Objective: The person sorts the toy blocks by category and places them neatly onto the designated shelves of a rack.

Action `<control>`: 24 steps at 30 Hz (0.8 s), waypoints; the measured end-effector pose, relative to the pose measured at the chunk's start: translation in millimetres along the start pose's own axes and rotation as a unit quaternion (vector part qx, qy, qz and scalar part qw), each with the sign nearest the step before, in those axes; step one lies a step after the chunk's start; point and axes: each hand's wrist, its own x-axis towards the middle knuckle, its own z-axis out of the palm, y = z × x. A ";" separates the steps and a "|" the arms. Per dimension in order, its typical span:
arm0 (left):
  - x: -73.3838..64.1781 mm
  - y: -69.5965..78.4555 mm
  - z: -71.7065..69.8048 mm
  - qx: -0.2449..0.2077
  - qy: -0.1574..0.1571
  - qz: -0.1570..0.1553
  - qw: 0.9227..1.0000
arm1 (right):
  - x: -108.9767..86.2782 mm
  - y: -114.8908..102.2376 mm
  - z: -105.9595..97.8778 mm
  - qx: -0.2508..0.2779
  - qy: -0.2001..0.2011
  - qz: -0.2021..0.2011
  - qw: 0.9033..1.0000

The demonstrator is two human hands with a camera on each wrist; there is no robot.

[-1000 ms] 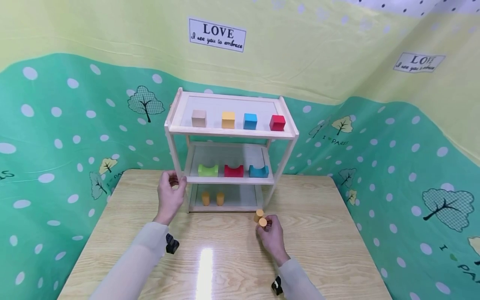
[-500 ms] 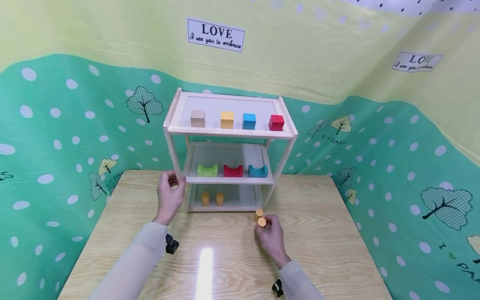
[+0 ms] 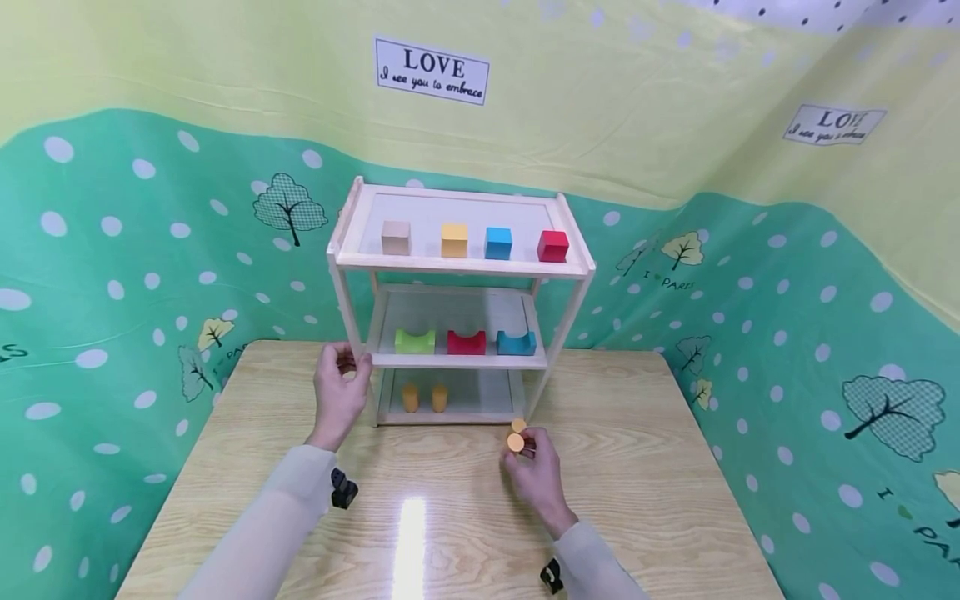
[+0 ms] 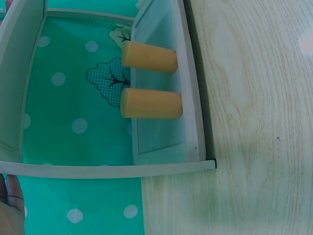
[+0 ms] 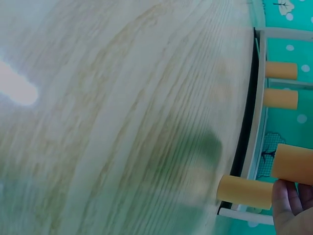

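Note:
A pale wooden three-tier shelf stands on the table. My left hand grips its front left post at middle-shelf height; in the left wrist view its fingertips are right at the post. My right hand pinches an orange wooden cylinder, upright and close in front of the bottom shelf's right end. Just behind it a second orange cylinder stands on the table by the front right leg, partly hidden in the head view. Two more cylinders, a left one and a right one, stand on the bottom shelf.
On the top shelf sit a grey-beige cube, yellow cube, blue cube and red cube. Green, red and blue arch blocks line the middle shelf. A patterned curtain surrounds the wooden table.
My right hand has moved slightly left with the cylinder, which now overlaps the standing one more in the head view. My left hand has stayed on the shelf post.

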 end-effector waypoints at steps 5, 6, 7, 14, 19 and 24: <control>-0.2 -0.9 -0.1 -0.003 0.001 0.001 1.000 | 2.0 -4.7 5.5 0.001 -0.006 -0.007 1.000; -0.2 -1.2 -0.2 -0.004 0.001 0.002 1.000 | 2.5 -5.6 7.0 0.001 -0.006 -0.012 1.000; -0.2 -1.4 -0.2 -0.005 0.000 0.001 1.000 | 3.0 -6.7 8.3 0.000 -0.006 -0.014 1.000; 0.1 -2.7 -0.2 -0.002 -0.003 0.004 1.000 | 8.0 -13.7 15.9 0.004 -0.013 -0.040 0.999; 0.4 -2.1 -0.1 0.001 -0.002 0.004 1.000 | 13.5 -18.7 19.5 0.009 -0.024 -0.045 0.999; 0.5 -2.8 0.0 0.002 -0.003 0.002 1.000 | 19.1 -19.8 23.0 -0.001 -0.036 -0.058 0.998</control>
